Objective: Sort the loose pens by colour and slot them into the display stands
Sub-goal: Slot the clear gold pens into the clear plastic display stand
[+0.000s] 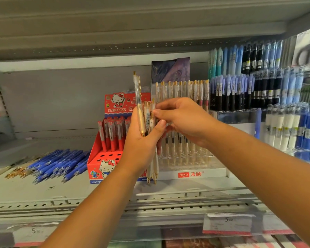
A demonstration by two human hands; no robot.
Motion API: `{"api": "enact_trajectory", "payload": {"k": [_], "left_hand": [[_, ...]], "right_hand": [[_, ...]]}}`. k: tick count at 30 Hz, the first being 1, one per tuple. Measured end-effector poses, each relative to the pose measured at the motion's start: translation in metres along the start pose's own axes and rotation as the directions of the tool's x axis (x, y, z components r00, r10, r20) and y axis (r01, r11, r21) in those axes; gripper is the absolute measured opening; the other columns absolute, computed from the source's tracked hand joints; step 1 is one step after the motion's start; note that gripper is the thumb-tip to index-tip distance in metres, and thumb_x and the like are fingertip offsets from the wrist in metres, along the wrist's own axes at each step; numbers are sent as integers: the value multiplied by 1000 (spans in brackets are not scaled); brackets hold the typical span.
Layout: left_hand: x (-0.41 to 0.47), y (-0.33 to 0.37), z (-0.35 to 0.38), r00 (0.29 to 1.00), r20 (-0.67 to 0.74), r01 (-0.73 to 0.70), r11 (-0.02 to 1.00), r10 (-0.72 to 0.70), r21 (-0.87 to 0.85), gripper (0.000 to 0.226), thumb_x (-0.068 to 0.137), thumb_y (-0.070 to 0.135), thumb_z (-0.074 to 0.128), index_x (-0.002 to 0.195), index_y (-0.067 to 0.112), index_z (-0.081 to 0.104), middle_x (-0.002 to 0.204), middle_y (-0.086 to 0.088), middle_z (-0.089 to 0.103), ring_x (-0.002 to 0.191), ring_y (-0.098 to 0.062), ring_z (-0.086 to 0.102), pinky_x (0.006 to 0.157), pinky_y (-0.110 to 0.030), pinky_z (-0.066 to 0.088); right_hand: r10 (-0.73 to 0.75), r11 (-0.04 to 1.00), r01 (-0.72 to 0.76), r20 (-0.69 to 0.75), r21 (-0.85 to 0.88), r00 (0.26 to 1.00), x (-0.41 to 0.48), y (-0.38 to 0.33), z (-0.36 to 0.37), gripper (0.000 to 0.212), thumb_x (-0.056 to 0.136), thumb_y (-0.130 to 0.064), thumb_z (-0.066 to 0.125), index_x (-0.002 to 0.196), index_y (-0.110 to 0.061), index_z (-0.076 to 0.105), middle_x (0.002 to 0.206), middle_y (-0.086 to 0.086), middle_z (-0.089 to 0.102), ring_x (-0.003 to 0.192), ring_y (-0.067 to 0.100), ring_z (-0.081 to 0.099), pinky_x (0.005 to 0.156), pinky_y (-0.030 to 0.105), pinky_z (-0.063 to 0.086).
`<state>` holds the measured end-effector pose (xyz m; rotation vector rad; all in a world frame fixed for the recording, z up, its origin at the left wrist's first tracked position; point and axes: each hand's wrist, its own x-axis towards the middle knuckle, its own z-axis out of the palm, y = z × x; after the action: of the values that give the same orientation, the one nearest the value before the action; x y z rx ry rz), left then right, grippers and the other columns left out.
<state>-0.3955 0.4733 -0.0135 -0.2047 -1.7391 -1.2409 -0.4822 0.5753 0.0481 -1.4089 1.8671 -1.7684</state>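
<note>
Left hand (143, 140) grips a bundle of gold-trimmed pens (139, 104) upright, tips down, in front of the clear display stand (191, 174), which is already part-filled with matching pens. Right hand (184, 120) pinches the top of one pen in that bundle, thumb and forefinger closed on it. Loose blue pens (61, 163) lie on the shelf (115, 190), left of the red display stand (97, 158).

Middles of the held pens (139, 108) behind the left hand (141, 144); price label (227, 223) print illegibly blurred.

blue loose pens (59, 163), red cartoon-cat stand (104, 163), gold-and-clear held pens (149, 122)
</note>
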Motion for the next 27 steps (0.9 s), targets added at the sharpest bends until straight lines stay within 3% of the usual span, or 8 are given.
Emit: {"api": "enact_trajectory", "payload": {"k": [3, 5, 7, 10, 14, 19, 22, 27], "left_hand": [[-1, 1, 0, 1000, -8, -10, 1000, 10, 4, 39, 90, 32, 64, 125, 45, 52, 119, 9, 67, 114, -12, 63, 91, -30, 54], [0, 0, -1, 999, -33, 14, 1000, -14, 3, 41, 88, 36, 65, 126, 44, 52, 117, 6, 66, 113, -17, 63, 87, -43, 55], [0, -1, -1, 998, -41, 39, 999, -39, 1, 40, 86, 39, 65, 123, 48, 53, 112, 5, 66, 106, -21, 64, 76, -47, 55], [0, -2, -1, 997, -43, 64, 998, -64, -2, 30, 88, 34, 64, 115, 44, 55, 102, 5, 68, 88, -19, 67, 54, -37, 54], [1, -1, 1, 991, -55, 118, 992, -120, -40, 23, 89, 35, 65, 109, 39, 55, 89, -8, 66, 60, -23, 60, 46, -33, 50], [2, 0, 1, 987, -79, 141, 990, -142, -18, 31, 93, 13, 54, 99, 43, 51, 83, -6, 67, 62, -25, 67, 46, -32, 53], [3, -2, 0, 986, -94, 140, 990, -138, 15, 39, 89, 7, 53, 89, 46, 52, 81, -12, 62, 58, -26, 61, 46, -33, 51], [4, -6, -1, 984, -111, 144, 988, -137, 54, 37, 84, 15, 53, 108, 43, 51, 82, -11, 60, 58, -22, 54, 45, -31, 49]], "right_hand": [[18, 999, -19, 12, 33, 1000, -2, -1, 0, 7, 93, -15, 66, 98, -13, 69, 81, -8, 74, 75, 8, 69, 72, 29, 59], [29, 999, -29, -14, 27, 999, -2, -2, -2, 11, 93, -15, 66, 100, -8, 69, 79, -5, 72, 75, 10, 68, 81, 37, 57], [35, 999, -34, -40, 13, 999, -3, -2, -3, 12, 93, -15, 65, 99, -5, 69, 79, -2, 72, 76, 11, 68, 87, 43, 57], [33, 999, -33, -57, 7, 998, -5, 0, -3, 11, 95, -15, 63, 96, -6, 69, 87, 4, 75, 86, 19, 72, 91, 45, 57], [26, 1000, -24, -93, 17, 995, -7, 4, -3, 10, 96, -13, 60, 93, -8, 69, 90, 5, 77, 90, 19, 73, 84, 35, 58], [26, 988, 10, -231, 153, 973, -7, 2, -15, 4, 96, -10, 59, 95, -10, 63, 75, -1, 75, 71, 16, 74, 67, 27, 61], [28, 978, 30, -274, 207, 961, -8, -1, -31, 4, 94, -9, 62, 98, -8, 62, 83, 6, 73, 70, 20, 73, 61, 29, 61], [-69, 996, 86, -394, 27, 916, -12, 4, -65, 10, 91, -16, 68, 97, -15, 59, 90, 7, 68, 65, 14, 72, 59, 34, 61]]}}
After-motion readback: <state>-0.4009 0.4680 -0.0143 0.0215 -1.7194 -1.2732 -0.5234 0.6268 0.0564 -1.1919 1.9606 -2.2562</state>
